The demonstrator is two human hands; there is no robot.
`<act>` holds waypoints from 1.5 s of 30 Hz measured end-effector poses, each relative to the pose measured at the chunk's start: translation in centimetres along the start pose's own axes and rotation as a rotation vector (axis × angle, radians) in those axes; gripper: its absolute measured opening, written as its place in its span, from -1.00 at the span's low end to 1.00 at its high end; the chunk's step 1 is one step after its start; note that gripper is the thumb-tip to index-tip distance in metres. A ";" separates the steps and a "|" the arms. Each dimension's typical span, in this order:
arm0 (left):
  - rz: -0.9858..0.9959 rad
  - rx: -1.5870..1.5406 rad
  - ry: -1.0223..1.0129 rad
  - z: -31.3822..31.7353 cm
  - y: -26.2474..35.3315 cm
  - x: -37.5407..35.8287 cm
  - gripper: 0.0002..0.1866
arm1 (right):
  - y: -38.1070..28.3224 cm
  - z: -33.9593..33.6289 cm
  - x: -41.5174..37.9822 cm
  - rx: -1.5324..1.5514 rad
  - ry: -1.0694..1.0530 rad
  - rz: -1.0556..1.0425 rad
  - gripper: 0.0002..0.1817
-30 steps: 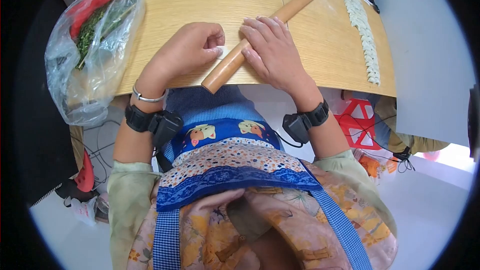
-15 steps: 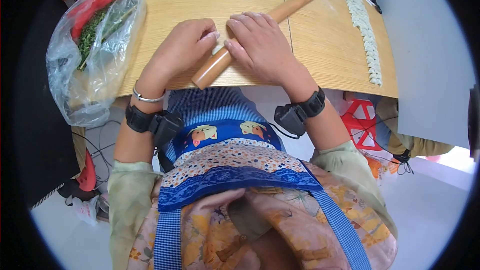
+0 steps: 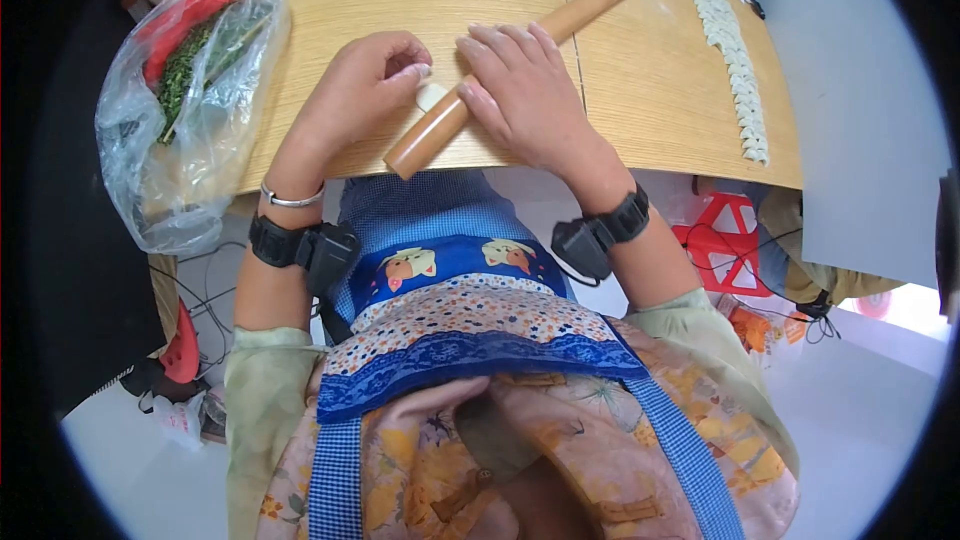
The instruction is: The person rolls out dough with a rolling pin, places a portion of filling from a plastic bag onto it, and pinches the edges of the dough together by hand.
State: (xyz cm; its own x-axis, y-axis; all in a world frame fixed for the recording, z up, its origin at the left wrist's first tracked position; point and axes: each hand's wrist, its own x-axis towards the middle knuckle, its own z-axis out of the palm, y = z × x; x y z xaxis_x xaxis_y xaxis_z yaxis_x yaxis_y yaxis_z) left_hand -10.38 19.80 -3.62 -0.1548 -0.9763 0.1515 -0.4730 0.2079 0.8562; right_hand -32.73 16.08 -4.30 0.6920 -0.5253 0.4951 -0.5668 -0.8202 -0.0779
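**Firm to roll, tender to pinch**

See the rolling pin [image 3: 575, 23] lying slantwise on the wooden tabletop [image 3: 650, 90], near end close to the table's front edge, far end up and to the right. See the dough piece [image 3: 431, 97] on the wood between the left hand [image 3: 355, 90] and the pin. Cannot tell any tuck under the wood from mere contact.

Find the right hand [image 3: 530, 100] palm down across the pin, fingers loosely extended, pressing on top rather than wrapping round, by the look of it. Find the left hand with fingers curled, thumb and fingertips at the dough's far edge; cannot tell a pinch from a mere touch.

Judge the pin as stiff, smooth and moderately heavy, ready to roll off line under uneven pressure. Best take it near the middle with a flat palm, or by 1 hand at each end, for 2-handed control. Judge the dough as light, soft and stretchy, likely tacky without flour, easily torn or dented. Best lift or turn it by the rim with light fingertips, sparing the thin parts, clear of the pin's path.
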 end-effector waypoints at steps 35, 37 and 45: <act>-0.043 0.173 0.033 0.3 0.2 0.5 -0.72 | -0.5 1.6 3.9 0.028 -0.072 0.026 -0.52; -0.035 0.188 0.022 0.2 0.6 0.4 -0.72 | -0.4 1.7 3.7 0.024 -0.076 0.026 -0.51; -0.115 0.135 0.027 1.4 1.2 -0.6 -0.84 | -0.4 -0.9 -1.8 0.039 -0.048 0.076 -0.45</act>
State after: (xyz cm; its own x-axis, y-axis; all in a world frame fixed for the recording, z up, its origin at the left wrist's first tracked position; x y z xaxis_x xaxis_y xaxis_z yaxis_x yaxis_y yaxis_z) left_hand -12.08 20.72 -3.36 -0.0707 -0.9949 0.0715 -0.5984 0.0997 0.7950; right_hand -34.19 17.52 -4.35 0.6689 -0.5961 0.4441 -0.6016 -0.7851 -0.1476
